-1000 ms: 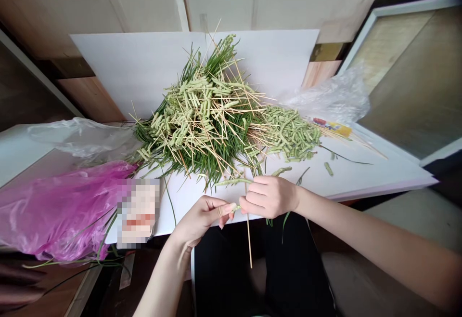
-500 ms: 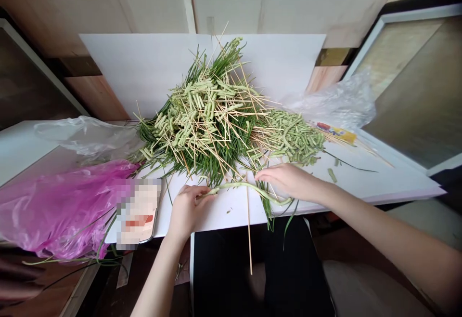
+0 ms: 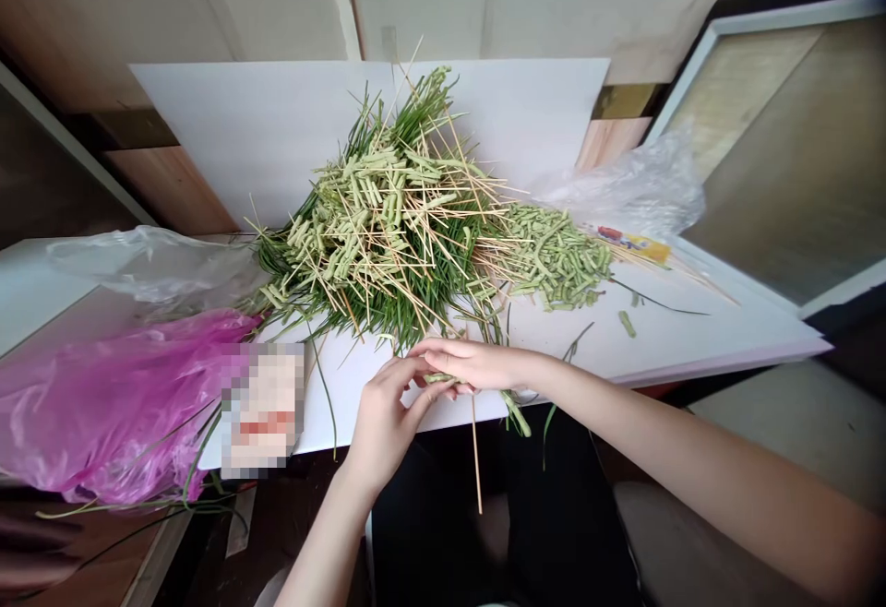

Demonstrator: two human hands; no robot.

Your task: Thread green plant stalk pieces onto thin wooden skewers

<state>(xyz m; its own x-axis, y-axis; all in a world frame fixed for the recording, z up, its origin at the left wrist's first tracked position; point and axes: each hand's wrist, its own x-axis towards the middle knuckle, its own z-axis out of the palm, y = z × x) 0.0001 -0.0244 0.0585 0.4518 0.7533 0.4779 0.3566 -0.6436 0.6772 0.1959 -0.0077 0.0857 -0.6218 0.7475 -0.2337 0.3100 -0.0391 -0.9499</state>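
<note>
A long green bean (image 3: 516, 415) is held at the table's front edge, its far end hanging out below my right hand. My left hand (image 3: 396, 404) pinches the bean's other end between thumb and fingers. My right hand (image 3: 471, 367) is closed over the bean beside it, the fingertips of both hands touching; most of the bean is hidden by them. Beneath the hands a wooden skewer (image 3: 477, 459) sticks out over the table edge. Just behind lies a heap of garlic chives (image 3: 415, 307) topped with cut bean pieces (image 3: 356, 183) and many wooden skewers (image 3: 433, 238).
More cut bean pieces (image 3: 557, 261) lie right of the heap. A clear plastic bag (image 3: 637, 187) and a printed packet (image 3: 640, 243) are at the right. On the left are a pink plastic bag (image 3: 131, 395), another clear bag (image 3: 159, 266) and a blurred-out flat object (image 3: 267, 413).
My right hand has moved left to meet my left hand and now closes on the bean. The bean, stretched out before, now has its free end hanging down. The view has shifted slightly.
</note>
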